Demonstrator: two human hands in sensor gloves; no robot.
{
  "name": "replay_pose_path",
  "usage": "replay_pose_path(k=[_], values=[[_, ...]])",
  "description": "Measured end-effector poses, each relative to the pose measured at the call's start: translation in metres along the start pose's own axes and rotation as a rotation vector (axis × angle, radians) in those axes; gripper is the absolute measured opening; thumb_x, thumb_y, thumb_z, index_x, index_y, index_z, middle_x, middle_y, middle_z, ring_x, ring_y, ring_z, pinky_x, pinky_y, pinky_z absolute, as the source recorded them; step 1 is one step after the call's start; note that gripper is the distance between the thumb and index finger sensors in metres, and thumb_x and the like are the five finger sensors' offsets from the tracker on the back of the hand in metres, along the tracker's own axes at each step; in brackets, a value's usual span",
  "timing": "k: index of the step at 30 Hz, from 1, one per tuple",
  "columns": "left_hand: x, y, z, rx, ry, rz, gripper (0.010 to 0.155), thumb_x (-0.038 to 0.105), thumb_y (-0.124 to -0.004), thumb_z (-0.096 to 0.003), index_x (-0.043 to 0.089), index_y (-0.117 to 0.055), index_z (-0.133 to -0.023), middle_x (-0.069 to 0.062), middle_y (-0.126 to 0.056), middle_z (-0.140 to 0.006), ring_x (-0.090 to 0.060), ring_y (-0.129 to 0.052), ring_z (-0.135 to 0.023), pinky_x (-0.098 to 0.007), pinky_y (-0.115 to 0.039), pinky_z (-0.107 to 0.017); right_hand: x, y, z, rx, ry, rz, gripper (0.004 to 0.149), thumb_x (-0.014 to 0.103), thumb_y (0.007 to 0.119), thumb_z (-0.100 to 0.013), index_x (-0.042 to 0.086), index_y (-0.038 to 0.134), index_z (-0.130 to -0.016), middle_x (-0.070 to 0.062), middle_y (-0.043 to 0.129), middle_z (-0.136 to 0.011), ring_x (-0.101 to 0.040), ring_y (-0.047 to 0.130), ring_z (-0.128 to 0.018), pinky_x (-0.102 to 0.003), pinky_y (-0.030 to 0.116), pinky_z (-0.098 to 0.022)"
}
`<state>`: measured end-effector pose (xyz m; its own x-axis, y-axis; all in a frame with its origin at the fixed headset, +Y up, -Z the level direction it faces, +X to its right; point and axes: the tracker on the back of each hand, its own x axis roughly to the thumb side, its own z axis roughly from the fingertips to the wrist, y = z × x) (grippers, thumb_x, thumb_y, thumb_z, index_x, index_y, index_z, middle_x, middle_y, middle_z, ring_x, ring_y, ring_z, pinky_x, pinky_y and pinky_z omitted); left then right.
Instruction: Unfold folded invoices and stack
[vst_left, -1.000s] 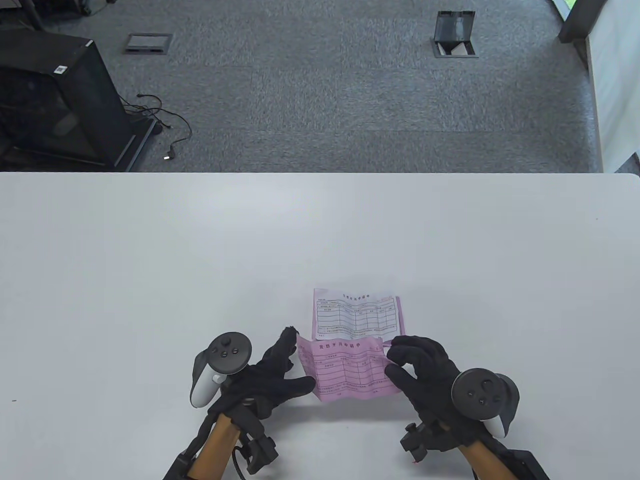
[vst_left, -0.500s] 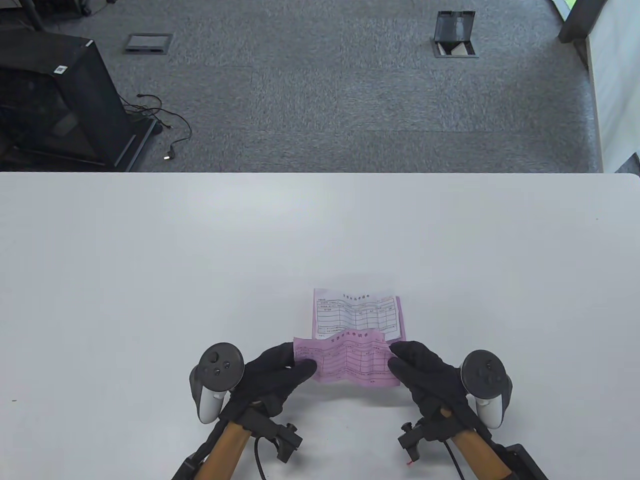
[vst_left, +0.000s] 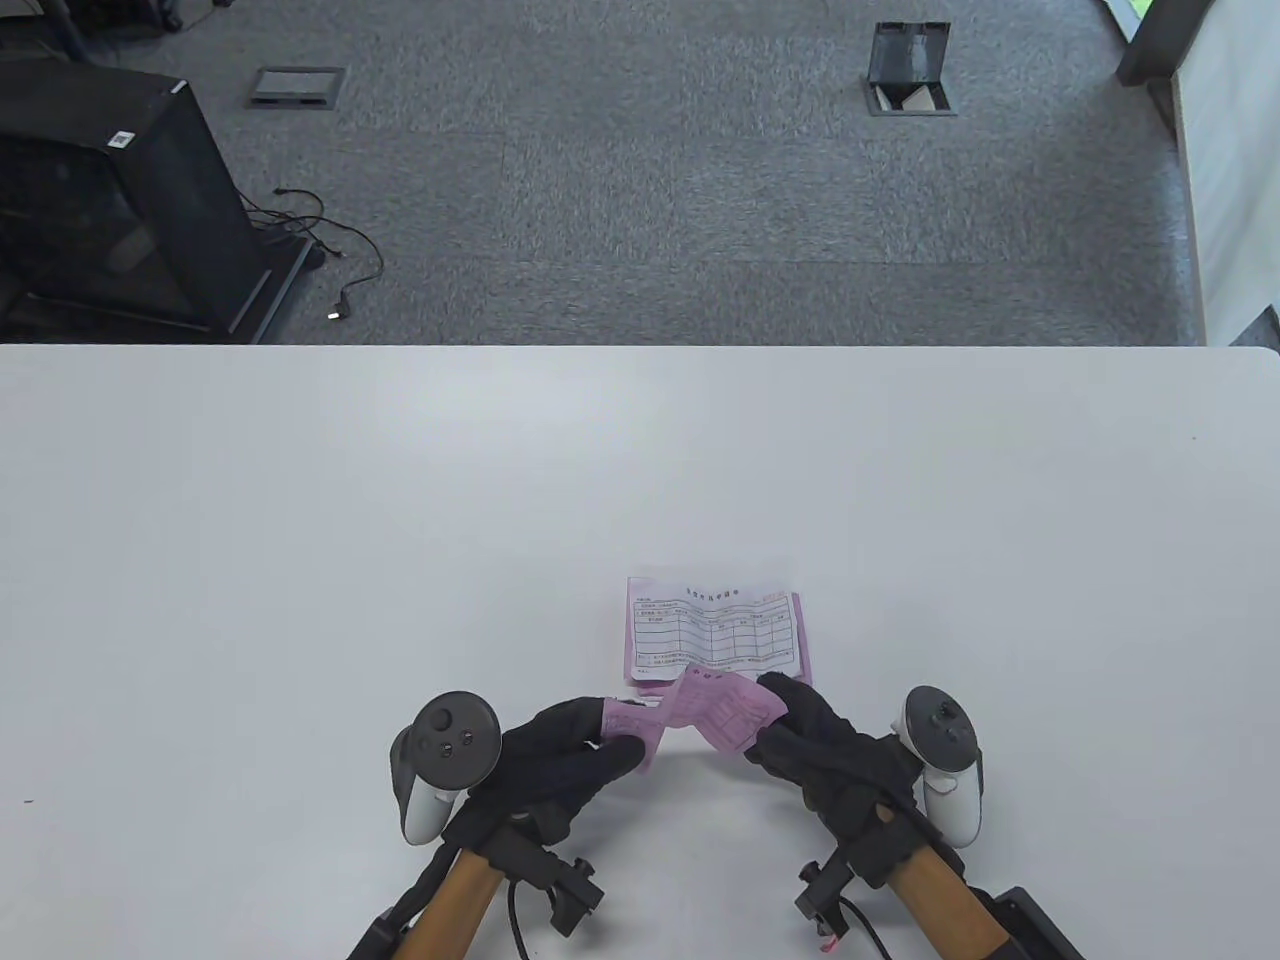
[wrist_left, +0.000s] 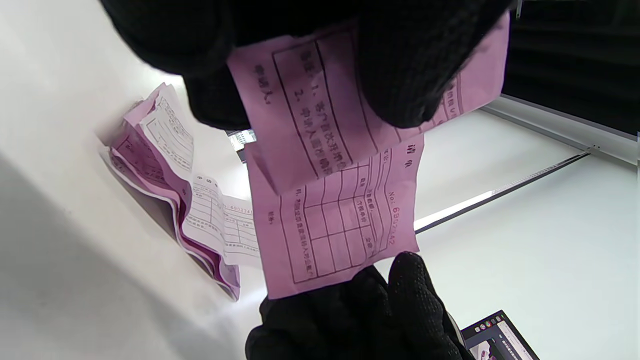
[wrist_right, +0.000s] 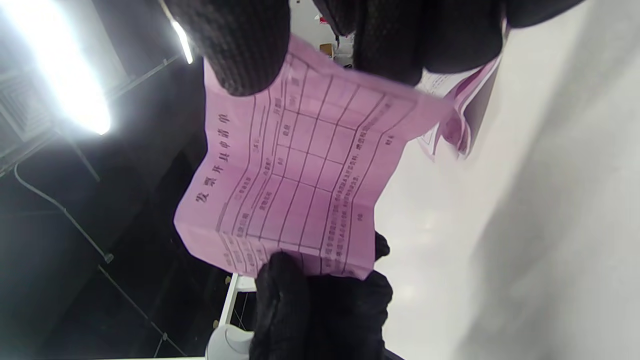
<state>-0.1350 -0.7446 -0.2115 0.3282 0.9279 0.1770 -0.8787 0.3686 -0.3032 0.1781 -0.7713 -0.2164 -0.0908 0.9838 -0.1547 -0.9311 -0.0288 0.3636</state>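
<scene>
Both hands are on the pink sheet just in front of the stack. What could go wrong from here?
The pink invoice is pinched at both ends by the left hand and right hand and sags creased between them; pulling hard might tear it along a fold. It hangs close to the stack, so lowering it carelessly could nudge the white top sheet askew.

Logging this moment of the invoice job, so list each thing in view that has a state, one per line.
Pink invoice: lifted off the table, creased and buckled, one end in each grip.
Stack of invoices: flat on the table, white sheet on top, pink beneath.
Left hand: pinching the invoice's left end.
Right hand: pinching its right end.
Floor box: lid open.
</scene>
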Motion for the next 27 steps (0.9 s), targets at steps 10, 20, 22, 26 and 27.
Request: replay_pose_path(k=[10,20,22,26,27], values=[[-0.002,0.000,0.001,0.028,0.054,-0.001,0.041,0.037,-0.088,-0.0471,0.024,-0.086,-0.086,-0.010,-0.095,-0.085,-0.035,-0.089,-0.073,-0.037,-0.081,-0.045,0.007,-0.012,0.004,-0.165,-0.035,0.072,0.039,0.036,0.074,-0.048,0.025,0.074,-0.086,-0.006,0.086,-0.076,-0.034,0.081,-0.073,-0.059,0.061,-0.062],[-0.005,0.001,0.000,0.120,0.214,-0.174,0.041,0.035,-0.089,-0.0465,0.015,-0.090,-0.082,-0.009,-0.103,-0.064,-0.029,-0.096,-0.055,-0.034,-0.084,-0.035,0.018,-0.027,0.007,-0.335,-0.079,0.429,0.039,0.038,0.079,-0.045,0.018,0.080,-0.078,-0.003,0.092,-0.058,-0.029,0.090,-0.056,-0.055,0.067,-0.058],[-0.002,-0.001,-0.002,0.130,0.234,-0.234,0.041,0.035,-0.089,-0.0464,0.015,-0.090,-0.083,-0.009,-0.103,-0.063,-0.029,-0.096,-0.054,-0.033,-0.084,-0.034,0.021,-0.027,0.006,-0.367,-0.080,0.509,0.038,0.041,0.079,-0.044,0.018,0.081,-0.075,-0.002,0.093,-0.055,-0.028,0.090,-0.054,-0.055,0.068,-0.057],[0.010,0.001,-0.016,0.189,0.266,-0.382,0.048,0.036,-0.091,-0.0451,0.015,-0.085,-0.088,-0.007,-0.102,-0.064,-0.027,-0.096,-0.054,-0.032,-0.084,-0.034,0.040,-0.027,-0.002,-0.449,-0.093,0.678,0.038,0.043,0.079,-0.044,0.019,0.083,-0.073,-0.002,0.093,-0.053,-0.028,0.091,-0.053,-0.055,0.068,-0.057],[0.013,0.001,-0.020,0.203,0.268,-0.389,0.050,0.036,-0.091,-0.0448,0.015,-0.083,-0.090,-0.007,-0.102,-0.063,-0.027,-0.096,-0.053,-0.032,-0.084,-0.034,0.045,-0.027,-0.006,-0.468,-0.100,0.715,0.037,0.043,0.079,-0.044,0.019,0.083,-0.072,-0.002,0.093,-0.053,-0.028,0.091,-0.053,-0.055,0.068,-0.057]])
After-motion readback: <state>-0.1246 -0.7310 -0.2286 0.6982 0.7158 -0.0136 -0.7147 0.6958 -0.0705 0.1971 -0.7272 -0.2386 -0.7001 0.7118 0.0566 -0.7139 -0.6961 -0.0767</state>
